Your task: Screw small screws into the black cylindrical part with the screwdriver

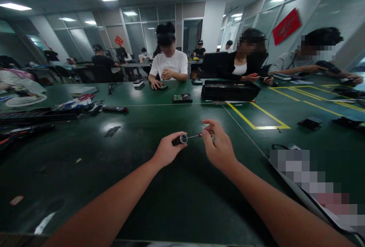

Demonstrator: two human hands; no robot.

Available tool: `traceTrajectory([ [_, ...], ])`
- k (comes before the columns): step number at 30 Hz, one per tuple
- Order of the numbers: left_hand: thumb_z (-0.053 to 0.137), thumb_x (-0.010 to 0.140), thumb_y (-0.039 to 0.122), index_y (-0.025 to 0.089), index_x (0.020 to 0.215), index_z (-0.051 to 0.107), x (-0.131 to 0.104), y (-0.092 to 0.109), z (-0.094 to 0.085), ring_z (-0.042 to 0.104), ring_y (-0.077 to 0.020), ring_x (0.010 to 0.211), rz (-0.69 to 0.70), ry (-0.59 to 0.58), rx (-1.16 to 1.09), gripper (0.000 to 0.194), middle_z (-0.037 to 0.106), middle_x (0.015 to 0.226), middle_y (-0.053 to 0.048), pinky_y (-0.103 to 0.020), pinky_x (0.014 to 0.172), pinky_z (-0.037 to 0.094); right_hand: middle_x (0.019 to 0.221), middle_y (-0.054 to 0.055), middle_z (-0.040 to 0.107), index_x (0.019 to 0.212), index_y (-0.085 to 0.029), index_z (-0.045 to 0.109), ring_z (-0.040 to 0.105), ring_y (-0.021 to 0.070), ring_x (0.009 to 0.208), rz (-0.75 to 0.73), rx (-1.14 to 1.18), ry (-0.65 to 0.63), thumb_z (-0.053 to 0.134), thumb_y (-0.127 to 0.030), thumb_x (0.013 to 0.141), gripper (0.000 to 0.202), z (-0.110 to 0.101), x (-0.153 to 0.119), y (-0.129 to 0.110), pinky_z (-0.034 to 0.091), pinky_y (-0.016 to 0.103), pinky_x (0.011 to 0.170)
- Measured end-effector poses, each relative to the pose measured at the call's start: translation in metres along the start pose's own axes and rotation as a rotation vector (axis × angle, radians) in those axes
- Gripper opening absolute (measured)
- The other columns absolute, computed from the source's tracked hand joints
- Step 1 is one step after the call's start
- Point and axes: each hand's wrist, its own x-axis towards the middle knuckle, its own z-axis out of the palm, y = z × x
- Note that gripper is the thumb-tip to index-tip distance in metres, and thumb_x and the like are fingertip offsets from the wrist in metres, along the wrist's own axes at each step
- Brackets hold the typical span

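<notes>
Above the green table, my left hand [167,149] is closed round a dark cylindrical part [183,139] whose round, silvery-rimmed end faces me. Most of this part is hidden by my fingers, so I cannot tell its kind. From the right, my right hand [218,144] grips a small screwdriver [201,135] with a reddish handle. Its thin metal shaft points left, and the tip meets the rim of the cylindrical part. Whether it sits in a screw is too small to tell.
A black open box [230,91] and a circuit-board device [182,98] stand across the table [159,205]. Scissors [86,97] and tools lie left; a pixelated flat object [310,186] lies right. Yellow tape [253,116] marks the surface. Several people [171,62] work opposite.
</notes>
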Motion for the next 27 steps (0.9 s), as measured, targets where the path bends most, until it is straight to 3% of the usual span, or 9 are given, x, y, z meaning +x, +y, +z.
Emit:
traceTrajectory([
  [5, 0.075, 0.079, 0.012, 0.021, 0.118, 0.071, 0.000, -0.002, 0.000, 0.064, -0.0228, 0.117, 0.013, -0.001, 0.013, 0.040, 0.071, 0.120, -0.005, -0.041, 0.110, 0.043, 0.073, 0.003, 0.069, 0.101, -0.021, 0.067, 0.065, 0.0197, 0.062, 0.120, -0.005, -0.060, 0.042, -0.044, 0.101, 0.034, -0.003, 0.003, 0.002, 0.044, 0.031, 0.057],
  [7, 0.075, 0.079, 0.014, 0.022, 0.119, 0.071, 0.001, -0.005, 0.000, 0.063, -0.0229, 0.117, 0.024, -0.004, 0.020, 0.041, 0.071, 0.120, -0.005, -0.042, 0.110, 0.043, 0.070, 0.002, 0.068, 0.105, -0.022, 0.067, 0.063, 0.0189, 0.057, 0.131, -0.007, -0.069, 0.042, -0.043, 0.102, 0.034, -0.004, 0.004, 0.003, 0.041, 0.030, 0.053],
  [10, 0.075, 0.080, 0.015, 0.024, 0.120, 0.070, 0.002, -0.009, 0.000, 0.063, -0.0231, 0.117, 0.027, -0.011, 0.026, 0.041, 0.071, 0.121, -0.005, -0.042, 0.110, 0.042, 0.074, 0.002, 0.069, 0.120, -0.020, 0.059, 0.066, 0.0204, 0.062, 0.131, 0.053, -0.056, 0.044, -0.037, 0.100, 0.030, -0.002, 0.002, 0.004, 0.044, 0.032, 0.056],
  [12, 0.075, 0.081, 0.016, 0.024, 0.122, 0.070, 0.001, -0.009, 0.000, 0.063, -0.0233, 0.117, 0.020, -0.009, 0.023, 0.041, 0.071, 0.122, -0.005, -0.043, 0.110, 0.042, 0.080, 0.004, 0.070, 0.121, -0.020, 0.056, 0.069, 0.0222, 0.072, 0.110, 0.094, -0.044, 0.045, -0.032, 0.098, 0.028, -0.001, 0.001, 0.006, 0.048, 0.034, 0.063],
  [16, 0.074, 0.081, 0.015, 0.025, 0.121, 0.071, 0.000, -0.007, 0.000, 0.062, -0.0236, 0.117, 0.007, -0.023, 0.043, 0.041, 0.070, 0.121, -0.004, -0.044, 0.109, 0.042, 0.080, 0.003, 0.070, 0.106, -0.021, 0.061, 0.068, 0.0207, 0.071, 0.139, 0.110, -0.075, 0.047, -0.035, 0.098, 0.022, -0.001, 0.003, 0.006, 0.048, 0.032, 0.063],
  [20, 0.075, 0.081, 0.014, 0.025, 0.121, 0.071, 0.000, -0.008, 0.000, 0.061, -0.0233, 0.119, 0.026, -0.026, 0.054, 0.042, 0.070, 0.122, -0.005, -0.043, 0.110, 0.041, 0.070, 0.002, 0.068, 0.090, -0.022, 0.066, 0.064, 0.0189, 0.061, 0.155, 0.038, -0.075, 0.044, -0.045, 0.100, 0.034, -0.003, 0.004, 0.004, 0.042, 0.030, 0.057],
  [24, 0.075, 0.081, 0.014, 0.025, 0.120, 0.071, 0.001, -0.010, 0.000, 0.062, -0.0229, 0.117, 0.026, -0.020, 0.059, 0.041, 0.071, 0.121, -0.004, -0.043, 0.110, 0.041, 0.076, 0.003, 0.070, 0.112, -0.021, 0.061, 0.068, 0.0208, 0.067, 0.136, 0.084, -0.053, 0.046, -0.037, 0.099, 0.026, 0.000, 0.002, 0.005, 0.046, 0.032, 0.061],
  [27, 0.074, 0.081, 0.014, 0.025, 0.121, 0.070, 0.001, -0.009, 0.000, 0.062, -0.0231, 0.118, 0.026, -0.013, 0.055, 0.041, 0.070, 0.122, -0.004, -0.043, 0.110, 0.041, 0.081, 0.004, 0.069, 0.116, -0.020, 0.056, 0.070, 0.0221, 0.074, 0.114, 0.123, -0.046, 0.046, -0.031, 0.097, 0.024, 0.001, 0.000, 0.006, 0.050, 0.034, 0.067],
])
